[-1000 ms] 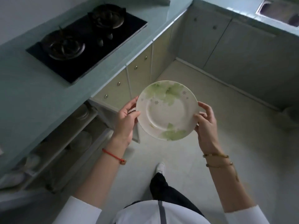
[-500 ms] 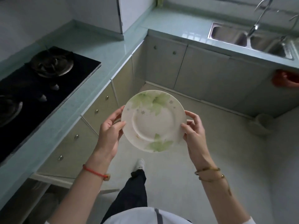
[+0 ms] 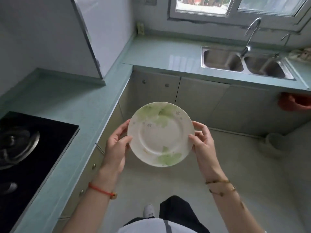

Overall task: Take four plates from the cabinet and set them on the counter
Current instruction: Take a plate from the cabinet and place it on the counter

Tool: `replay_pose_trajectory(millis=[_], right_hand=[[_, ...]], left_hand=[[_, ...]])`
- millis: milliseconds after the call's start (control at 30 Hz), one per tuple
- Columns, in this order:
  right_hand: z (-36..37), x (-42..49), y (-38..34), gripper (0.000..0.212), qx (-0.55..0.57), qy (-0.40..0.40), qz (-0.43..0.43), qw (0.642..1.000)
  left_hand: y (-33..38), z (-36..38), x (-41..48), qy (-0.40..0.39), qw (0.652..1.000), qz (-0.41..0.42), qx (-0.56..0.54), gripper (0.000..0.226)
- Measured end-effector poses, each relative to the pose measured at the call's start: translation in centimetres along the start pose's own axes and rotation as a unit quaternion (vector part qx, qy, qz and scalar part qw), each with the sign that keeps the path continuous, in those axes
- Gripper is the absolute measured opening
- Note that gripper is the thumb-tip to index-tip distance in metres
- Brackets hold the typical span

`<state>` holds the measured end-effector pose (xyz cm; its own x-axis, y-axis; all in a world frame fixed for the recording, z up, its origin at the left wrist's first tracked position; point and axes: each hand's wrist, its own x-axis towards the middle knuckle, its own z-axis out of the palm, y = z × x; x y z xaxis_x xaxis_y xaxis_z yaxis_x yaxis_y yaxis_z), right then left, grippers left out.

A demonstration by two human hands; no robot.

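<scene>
Hob (image 3: 33, 148): one, black glass, set into the counter at far left; one burner (image 3: 16, 145) shows whole and a second is cut off by the lower left edge.
Counter (image 3: 80, 101): one, pale green, L-shaped, running from the hob side round the corner to the sink side; the stretch at the corner is bare.
Cabinets (image 3: 198, 98): a row of beige doors under the counter, all shut; seven round knobs show, two on the doors below the corner and five down the left run.
Left hand (image 3: 116, 145): one, thumb over the plate's left rim, fingers curled behind it, gripping the plate; one red cord sits on the wrist.
Plate (image 3: 160, 134): one, round, cream with green leaf prints at top and bottom and small star marks; held in the air between both hands, over the floor, tilted face up toward the camera, apart from the counter.
Right hand (image 3: 202, 140): one, thumb on the plate's right rim, fingers wrapped behind it, gripping the plate; two thin gold bracelets on the wrist.
Window (image 3: 235, 7): one, two panes, above the sink.
Sink (image 3: 244, 64): one, steel, two basins.
Taps (image 3: 250, 32): two, the nearer one tall and curved, the farther one smaller.
Red thing (image 3: 293, 102): one, below the counter edge at far right, too blurred to name.
</scene>
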<state>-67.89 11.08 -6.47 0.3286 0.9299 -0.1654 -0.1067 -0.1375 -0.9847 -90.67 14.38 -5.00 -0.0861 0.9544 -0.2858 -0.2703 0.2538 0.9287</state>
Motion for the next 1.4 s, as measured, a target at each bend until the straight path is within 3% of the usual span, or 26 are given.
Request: replay_pose_trajectory(millis=[367,767,1033,1400], right_hand=[[3.3,23.2,-3.0,0.039,-0.006,0.024,0.003,1.0],[6.3,52.8,-9.6,0.042,-0.028,-0.011,0.014,0.999],[10.0,68.4,-11.1,0.04,-0.086,-0.002,0.022,0.996],[17.2,89.4,-10.7,0.03,-0.082,0.047,0.069,0.993]], left_hand=[[4.1,8.0,22.1,-0.026,1.0,0.005,0.012,0.051],[9.9,19.7,47.4,0.025,0.999,0.013,0.028,0.05],[11.7,23.4,62.8,0.038,0.997,0.013,0.059,0.052],[13.8,26.8,86.1,0.043,0.991,0.001,0.123,0.058]])
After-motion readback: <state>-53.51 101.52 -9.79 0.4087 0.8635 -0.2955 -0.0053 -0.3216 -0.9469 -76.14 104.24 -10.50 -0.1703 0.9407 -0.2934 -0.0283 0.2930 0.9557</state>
